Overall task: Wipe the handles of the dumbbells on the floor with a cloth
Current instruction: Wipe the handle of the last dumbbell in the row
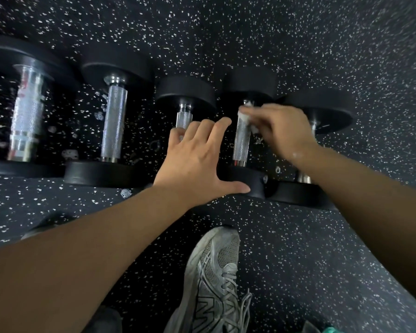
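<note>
Several black dumbbells with knurled metal handles lie side by side on the speckled floor. My right hand [280, 131] is shut on a small white cloth [246, 116] and presses it against the upper part of the fourth dumbbell's handle [241, 143]. My left hand [197, 157] rests flat, fingers spread, over the third dumbbell [184, 97] and hides most of its handle, with the thumb along the near weight of the fourth one. The fifth dumbbell [327, 111] lies mostly behind my right hand and forearm.
The two larger dumbbells, one [24, 111] at the far left and one [113, 123] beside it, lie untouched. My grey sneaker [216, 280] stands on the floor just below the row. Open speckled rubber floor [346, 44] stretches beyond the dumbbells and to the right.
</note>
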Demonstrator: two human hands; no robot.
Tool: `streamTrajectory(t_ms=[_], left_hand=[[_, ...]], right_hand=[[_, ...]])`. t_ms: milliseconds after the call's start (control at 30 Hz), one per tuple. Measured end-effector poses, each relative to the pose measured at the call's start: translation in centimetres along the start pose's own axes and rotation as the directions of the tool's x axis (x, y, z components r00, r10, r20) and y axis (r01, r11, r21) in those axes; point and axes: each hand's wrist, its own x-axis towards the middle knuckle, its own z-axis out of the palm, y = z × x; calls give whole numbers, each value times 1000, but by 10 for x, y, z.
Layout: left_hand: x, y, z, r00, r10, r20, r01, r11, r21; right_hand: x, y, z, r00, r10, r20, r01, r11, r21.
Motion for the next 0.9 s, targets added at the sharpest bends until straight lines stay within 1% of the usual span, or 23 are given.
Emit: streamTrajectory(t_ms=[67,133,233,300,367,433,500,533,567,633,667,700,767,833,900], left_hand=[[0,-1,0,1000,-1,1,1,1000,6],[0,-3,-1,1000,-5,11,5,1000,10],[1,-1,-3,999,-8,34,7,1000,21],[1,0,-5,998,-9,58,7,999,34],[3,3,-6,996,-20,89,17,999,39],[4,5,-8,992,-34,122,30,999,30],[4,7,-14,987,-44,156,46,999,-10],[5,8,-21,984,-48,169,55,998,-39],[6,9,-30,982,-50,180,63,996,-66],[8,12,-55,979,-44,197,62,994,-89],[9,13,-68,978,-40,205,58,995,-83],[8,14,-82,976,-41,212,57,996,-68],[4,17,-106,967,-53,248,61,998,-25],[-2,23,-117,957,-69,281,62,998,32],[-8,32,-113,959,-104,262,94,994,51]], right_hand=[[10,1,2,999,29,-34,-28,999,30],[8,-2,3,1000,26,-3,-26,996,88],[-5,-8,-5,988,46,146,-68,987,144],[-16,-13,-8,965,45,257,-86,985,151],[-26,-20,-12,927,-8,375,-41,992,121],[-32,-25,-16,872,-62,486,23,996,87],[-33,-27,-23,833,-83,546,65,997,52],[-33,-27,-26,837,-79,542,62,997,49],[-31,-26,-30,861,-62,504,36,997,62],[-25,-21,-34,936,12,351,-41,996,76],[-19,-19,-35,958,52,281,-70,996,55],[-14,-17,-35,966,82,244,-92,995,28],[-6,-16,-31,964,118,239,-126,992,18],[-5,-16,-26,962,138,237,-163,983,86],[-8,-16,-21,968,123,218,-155,978,137]])
